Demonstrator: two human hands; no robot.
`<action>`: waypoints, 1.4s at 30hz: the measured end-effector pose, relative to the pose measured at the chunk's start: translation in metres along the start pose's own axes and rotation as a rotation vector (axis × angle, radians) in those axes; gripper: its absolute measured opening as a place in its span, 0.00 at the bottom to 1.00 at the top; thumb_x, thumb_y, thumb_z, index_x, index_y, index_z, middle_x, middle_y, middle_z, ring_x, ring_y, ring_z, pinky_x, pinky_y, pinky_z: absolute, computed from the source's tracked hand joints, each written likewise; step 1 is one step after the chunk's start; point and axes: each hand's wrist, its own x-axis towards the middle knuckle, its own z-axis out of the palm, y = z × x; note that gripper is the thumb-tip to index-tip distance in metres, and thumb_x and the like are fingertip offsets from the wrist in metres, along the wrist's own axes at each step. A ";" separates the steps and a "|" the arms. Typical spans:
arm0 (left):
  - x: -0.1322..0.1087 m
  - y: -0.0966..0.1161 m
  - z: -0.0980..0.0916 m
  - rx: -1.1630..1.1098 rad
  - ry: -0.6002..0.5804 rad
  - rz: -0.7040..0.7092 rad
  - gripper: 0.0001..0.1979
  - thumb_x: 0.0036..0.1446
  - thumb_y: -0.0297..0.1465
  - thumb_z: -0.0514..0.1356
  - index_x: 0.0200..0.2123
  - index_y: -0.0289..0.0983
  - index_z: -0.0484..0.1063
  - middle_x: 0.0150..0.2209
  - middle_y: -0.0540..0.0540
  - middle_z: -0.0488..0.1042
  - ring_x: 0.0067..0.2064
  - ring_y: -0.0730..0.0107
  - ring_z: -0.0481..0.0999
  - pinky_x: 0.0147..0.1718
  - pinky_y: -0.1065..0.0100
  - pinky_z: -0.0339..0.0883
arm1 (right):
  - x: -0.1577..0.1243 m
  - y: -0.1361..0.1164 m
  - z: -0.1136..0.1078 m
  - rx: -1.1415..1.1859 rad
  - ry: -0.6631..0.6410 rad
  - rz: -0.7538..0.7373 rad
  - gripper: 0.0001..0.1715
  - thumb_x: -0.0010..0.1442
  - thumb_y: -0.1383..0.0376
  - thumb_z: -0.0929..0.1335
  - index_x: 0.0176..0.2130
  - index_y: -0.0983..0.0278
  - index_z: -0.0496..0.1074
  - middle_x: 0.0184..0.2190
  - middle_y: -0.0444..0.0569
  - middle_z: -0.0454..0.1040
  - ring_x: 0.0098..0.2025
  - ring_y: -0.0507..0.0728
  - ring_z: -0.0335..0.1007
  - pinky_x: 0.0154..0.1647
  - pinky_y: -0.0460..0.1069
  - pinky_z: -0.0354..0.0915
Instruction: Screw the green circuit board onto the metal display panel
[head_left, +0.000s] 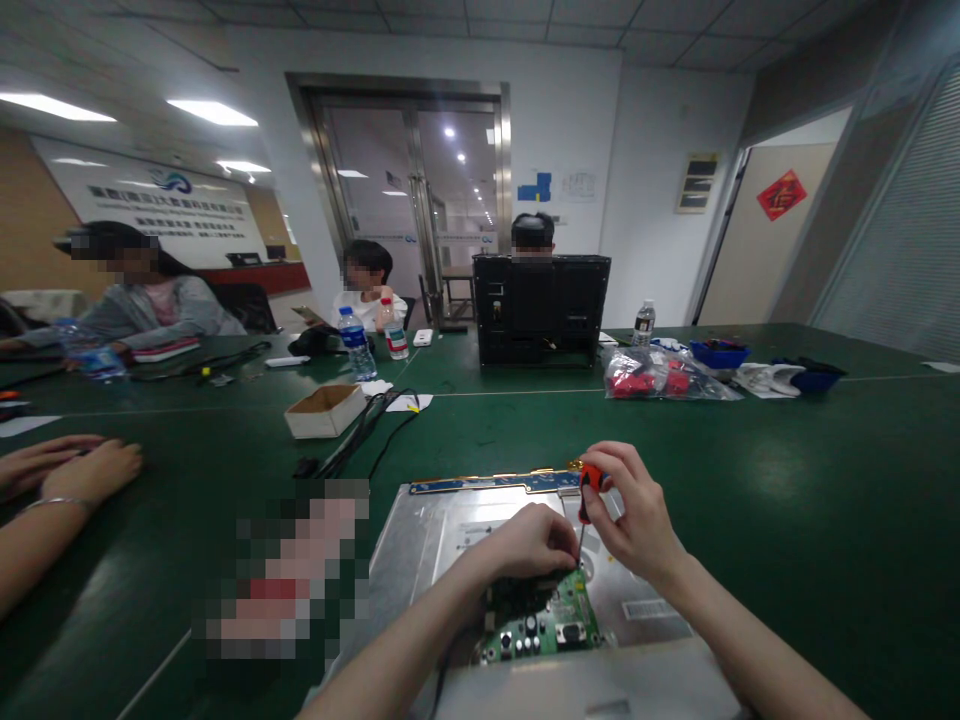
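Note:
My right hand point(634, 515) is closed round the red and black handle of a screwdriver point(590, 490). The thin shaft points down at the upper edge of a green circuit board point(574, 610). Beside the tip, my left hand point(529, 540) has its fingers curled together. Whether they pinch the shaft or something small, I cannot tell. Under both hands lies a silver metal panel point(420, 530), flat on the table, with the board on it. A narrow blue circuit strip point(487, 483) runs along the panel's far edge. My left forearm and hand hide part of the board.
On the green table point(825, 500) stand a white box point(324, 412), bottles point(356, 345) and a black monitor-like unit point(541, 310). Black cables point(360, 435) lie left of the panel. A plastic bag point(660, 375) holds red items. Another person's hands point(82, 475) rest at left; others sit beyond.

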 end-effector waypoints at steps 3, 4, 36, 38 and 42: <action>-0.001 0.001 -0.001 -0.002 0.007 0.009 0.05 0.52 0.25 0.64 0.29 0.34 0.82 0.24 0.53 0.75 0.28 0.72 0.71 0.29 0.76 0.62 | -0.002 0.003 0.000 -0.027 0.012 -0.032 0.13 0.64 0.66 0.69 0.49 0.58 0.70 0.40 0.50 0.71 0.35 0.57 0.75 0.32 0.50 0.75; -0.001 0.002 -0.001 -0.002 0.010 0.013 0.05 0.52 0.25 0.64 0.29 0.34 0.82 0.24 0.53 0.75 0.29 0.72 0.71 0.29 0.76 0.62 | -0.002 0.004 0.001 -0.041 0.022 -0.042 0.13 0.64 0.65 0.71 0.48 0.58 0.70 0.39 0.49 0.71 0.34 0.57 0.75 0.31 0.50 0.75; 0.000 -0.001 0.000 -0.013 0.017 0.012 0.04 0.51 0.25 0.65 0.29 0.35 0.82 0.25 0.53 0.76 0.28 0.72 0.72 0.30 0.75 0.62 | 0.002 -0.003 -0.001 -0.018 -0.032 -0.025 0.14 0.70 0.68 0.61 0.54 0.61 0.67 0.45 0.56 0.77 0.37 0.58 0.79 0.32 0.50 0.77; 0.000 -0.002 0.000 -0.012 0.014 0.006 0.05 0.51 0.26 0.65 0.31 0.35 0.83 0.25 0.53 0.77 0.29 0.71 0.72 0.31 0.75 0.63 | 0.001 -0.001 -0.001 -0.019 -0.033 -0.020 0.13 0.70 0.66 0.62 0.53 0.61 0.67 0.40 0.53 0.78 0.33 0.57 0.78 0.31 0.50 0.76; 0.001 -0.005 0.002 -0.010 0.008 -0.003 0.06 0.52 0.26 0.65 0.33 0.35 0.83 0.28 0.51 0.79 0.30 0.69 0.75 0.32 0.73 0.64 | -0.003 0.005 0.002 -0.048 0.007 0.019 0.12 0.67 0.62 0.68 0.49 0.61 0.67 0.35 0.49 0.79 0.30 0.56 0.79 0.32 0.50 0.77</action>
